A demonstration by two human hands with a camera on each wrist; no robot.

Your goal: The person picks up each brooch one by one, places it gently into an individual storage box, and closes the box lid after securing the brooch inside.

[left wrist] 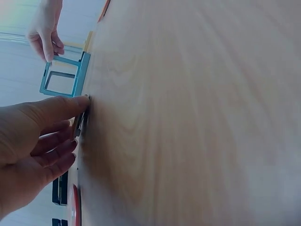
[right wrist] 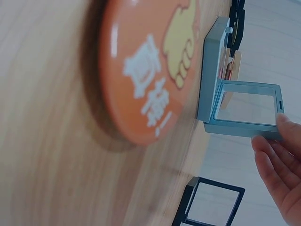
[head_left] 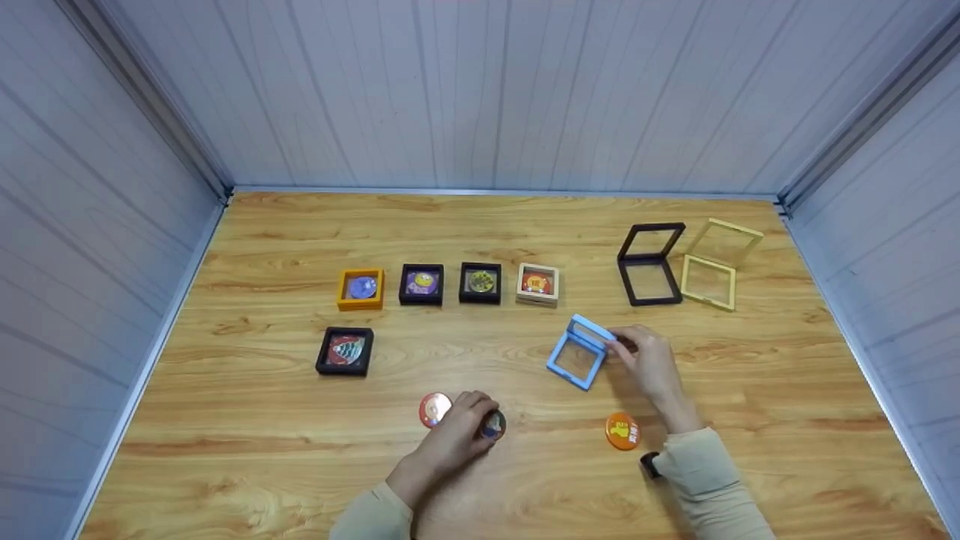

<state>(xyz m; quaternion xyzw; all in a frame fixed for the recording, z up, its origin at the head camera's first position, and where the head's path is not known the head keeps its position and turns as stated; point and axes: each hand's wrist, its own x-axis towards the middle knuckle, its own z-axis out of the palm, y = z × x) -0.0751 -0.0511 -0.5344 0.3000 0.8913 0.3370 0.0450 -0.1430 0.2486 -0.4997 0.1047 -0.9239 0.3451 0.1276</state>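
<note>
My left hand (head_left: 452,433) pinches a dark round pin badge (head_left: 494,425) by its edge at the tabletop; the fingers hide part of it. Just left of that hand lies a red-rimmed badge (head_left: 434,409), partly covered by the hand. With thumb and fingertips my right hand (head_left: 652,367) holds the raised lid of a light blue square display frame (head_left: 576,358). The frame's base rests on the table, its two halves hinged apart, with clear film in each. An orange badge (head_left: 623,431) with a yellow thumbs-up lies near my right wrist.
Closed frames holding badges stand in a row: orange (head_left: 361,289), black (head_left: 421,284), another black (head_left: 481,283) and cream (head_left: 538,284). One more black frame (head_left: 345,351) sits in front at left. Opened black (head_left: 651,280) and yellow (head_left: 709,282) frames stand at back right. Panel walls enclose the table.
</note>
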